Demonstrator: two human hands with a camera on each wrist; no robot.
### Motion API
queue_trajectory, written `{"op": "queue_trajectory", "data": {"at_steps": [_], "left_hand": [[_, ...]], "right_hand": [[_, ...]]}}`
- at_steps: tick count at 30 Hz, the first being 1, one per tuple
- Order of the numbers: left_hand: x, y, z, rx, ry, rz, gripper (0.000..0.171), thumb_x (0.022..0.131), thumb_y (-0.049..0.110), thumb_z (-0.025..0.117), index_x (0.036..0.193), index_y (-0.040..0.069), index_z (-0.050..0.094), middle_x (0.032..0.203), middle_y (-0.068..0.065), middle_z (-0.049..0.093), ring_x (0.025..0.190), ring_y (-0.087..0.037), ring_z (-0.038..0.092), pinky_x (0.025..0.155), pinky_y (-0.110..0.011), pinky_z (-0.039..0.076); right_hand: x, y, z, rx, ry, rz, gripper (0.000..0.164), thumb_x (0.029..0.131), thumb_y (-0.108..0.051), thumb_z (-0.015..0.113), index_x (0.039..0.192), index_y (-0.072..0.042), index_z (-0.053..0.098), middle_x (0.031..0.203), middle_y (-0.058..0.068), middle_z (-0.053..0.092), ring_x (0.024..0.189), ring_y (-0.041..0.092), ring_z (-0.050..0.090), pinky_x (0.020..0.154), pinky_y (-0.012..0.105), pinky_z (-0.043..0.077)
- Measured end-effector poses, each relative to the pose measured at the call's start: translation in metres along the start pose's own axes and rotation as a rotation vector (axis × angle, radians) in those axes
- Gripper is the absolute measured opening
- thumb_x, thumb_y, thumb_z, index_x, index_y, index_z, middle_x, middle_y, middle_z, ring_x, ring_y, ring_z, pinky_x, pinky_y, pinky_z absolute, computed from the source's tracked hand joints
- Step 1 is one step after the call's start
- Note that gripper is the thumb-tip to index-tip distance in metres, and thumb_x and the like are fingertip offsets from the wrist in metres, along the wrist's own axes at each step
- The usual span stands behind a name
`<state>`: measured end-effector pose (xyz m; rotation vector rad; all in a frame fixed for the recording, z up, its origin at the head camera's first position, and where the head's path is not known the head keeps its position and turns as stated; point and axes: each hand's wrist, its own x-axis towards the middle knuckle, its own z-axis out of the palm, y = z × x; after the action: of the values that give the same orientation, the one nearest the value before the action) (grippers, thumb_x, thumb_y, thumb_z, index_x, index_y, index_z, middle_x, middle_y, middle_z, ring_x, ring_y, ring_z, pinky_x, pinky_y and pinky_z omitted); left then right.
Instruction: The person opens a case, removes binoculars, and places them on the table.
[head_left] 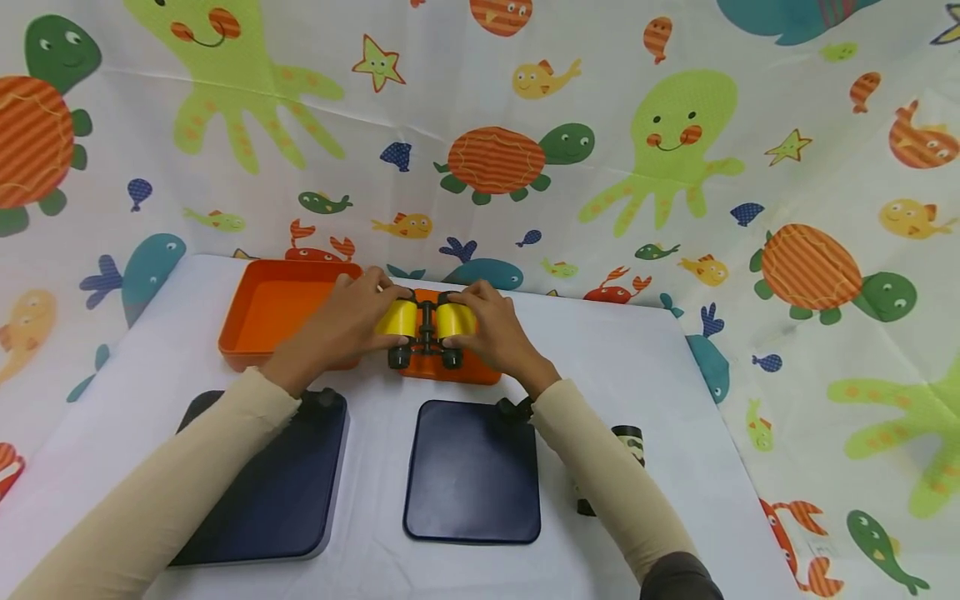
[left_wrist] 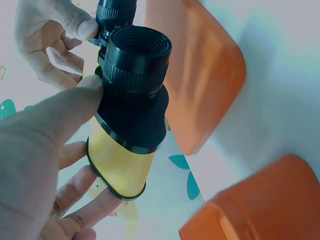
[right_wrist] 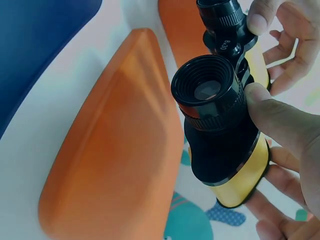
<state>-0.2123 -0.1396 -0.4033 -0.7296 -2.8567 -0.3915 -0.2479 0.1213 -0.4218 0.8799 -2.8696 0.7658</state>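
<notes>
A pair of yellow and black binoculars (head_left: 427, 329) is held between both hands over an orange upturned container (head_left: 480, 369). My left hand (head_left: 351, 315) grips the left barrel, thumb by the eyepiece end and fingers around the far end. On the other barrel, my right hand (head_left: 497, 332) has a matching hold. The black eyepiece (left_wrist: 137, 55) faces the camera in the left wrist view. "8x30" is printed near the hinge (right_wrist: 230, 48) in the right wrist view. Below the barrels there, the container's smooth orange surface (right_wrist: 115, 145) shows.
An orange open tray (head_left: 238, 312) stands at the back left, behind my left forearm. Two dark blue flat trays or lids (head_left: 474, 479) (head_left: 281, 492) lie nearer me. A camouflage-patterned tube (head_left: 628, 435) is partly hidden by my right sleeve. A sea-animal-print cloth (head_left: 525, 242) hangs behind the table.
</notes>
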Motion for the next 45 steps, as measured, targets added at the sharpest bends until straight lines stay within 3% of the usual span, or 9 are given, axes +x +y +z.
{"op": "queue_trajectory", "data": {"at_steps": [11, 24, 45], "left_hand": [[0.018, 0.015, 0.02, -0.029, -0.034, -0.032, 0.076, 0.084, 0.049, 0.089, 0.146, 0.013, 0.063, 0.133, -0.018, 0.06, 0.116, -0.034, 0.06, 0.101, -0.051, 0.045], [0.04, 0.039, 0.037, -0.076, -0.065, -0.028, 0.073, 0.085, 0.047, 0.089, 0.144, 0.012, 0.065, 0.133, -0.018, 0.06, 0.12, -0.033, 0.059, 0.099, -0.048, 0.043], [0.073, 0.066, 0.062, -0.124, -0.05, 0.086, 0.068, 0.085, 0.048, 0.089, 0.14, 0.013, 0.068, 0.131, -0.016, 0.062, 0.119, -0.031, 0.061, 0.095, -0.045, 0.044]], "right_hand": [[-0.017, 0.02, -0.008, 0.018, 0.014, 0.034, 0.068, 0.086, -0.035, 0.091, 0.145, -0.013, 0.065, 0.132, 0.006, 0.057, 0.118, 0.025, 0.058, 0.095, 0.042, 0.039], [-0.037, 0.047, -0.016, 0.025, 0.03, 0.079, 0.069, 0.084, -0.036, 0.092, 0.144, -0.013, 0.066, 0.132, 0.008, 0.057, 0.12, 0.026, 0.06, 0.096, 0.044, 0.039], [-0.062, 0.08, -0.038, 0.009, 0.018, 0.172, 0.068, 0.084, -0.033, 0.092, 0.143, -0.011, 0.066, 0.131, 0.009, 0.057, 0.119, 0.029, 0.059, 0.1, 0.05, 0.039]]}}
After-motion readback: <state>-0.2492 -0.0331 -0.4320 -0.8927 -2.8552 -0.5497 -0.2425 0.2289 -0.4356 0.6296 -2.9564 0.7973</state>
